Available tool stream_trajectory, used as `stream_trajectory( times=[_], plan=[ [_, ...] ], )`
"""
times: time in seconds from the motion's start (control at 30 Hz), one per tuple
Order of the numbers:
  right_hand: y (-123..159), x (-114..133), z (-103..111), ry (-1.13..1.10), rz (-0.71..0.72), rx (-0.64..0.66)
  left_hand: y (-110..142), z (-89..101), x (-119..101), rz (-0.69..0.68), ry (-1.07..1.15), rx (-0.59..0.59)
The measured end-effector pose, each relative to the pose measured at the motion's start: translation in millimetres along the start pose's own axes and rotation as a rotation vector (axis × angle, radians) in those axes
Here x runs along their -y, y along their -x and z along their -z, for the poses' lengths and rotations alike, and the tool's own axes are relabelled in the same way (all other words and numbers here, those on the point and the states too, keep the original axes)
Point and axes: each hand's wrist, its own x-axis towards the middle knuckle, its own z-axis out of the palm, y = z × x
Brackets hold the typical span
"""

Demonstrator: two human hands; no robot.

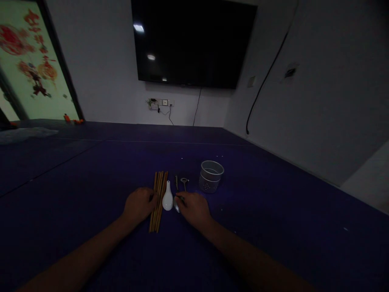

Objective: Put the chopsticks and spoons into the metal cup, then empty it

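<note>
My left hand [141,203], its fingers curled closed, rests against the left side of several wooden chopsticks [159,211] and overlaps them. A white spoon [167,198] lies just right of the chopsticks, bowl towards me. My right hand [195,206] is closed too, its fingertips over the middle of a shiny metal spoon [176,206]. Under the same hand runs the lower part of a metal utensil with a ring-shaped top [184,181]. What either hand grips, if anything, is hidden. Beyond my right hand stands a silver metal cup with small holes [210,178].
The dark blue surface [106,170] stretches to the wall, with small pale specks on it. A large black television [194,44] hangs above wall sockets [159,102]. Clear plastic sheeting [27,135] lies at far left, near small orange objects [68,118]. A black cable [264,85] hangs at right.
</note>
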Motion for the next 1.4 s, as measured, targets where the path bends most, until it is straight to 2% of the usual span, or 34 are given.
stream_trajectory(
  times=[1.4],
  plan=[
    [-3.4, -4.8, -4.9, -0.035, 0.012, -0.011, -7.4, -6.8, 2.5, 0.080, 0.135, -0.027]
  ],
)
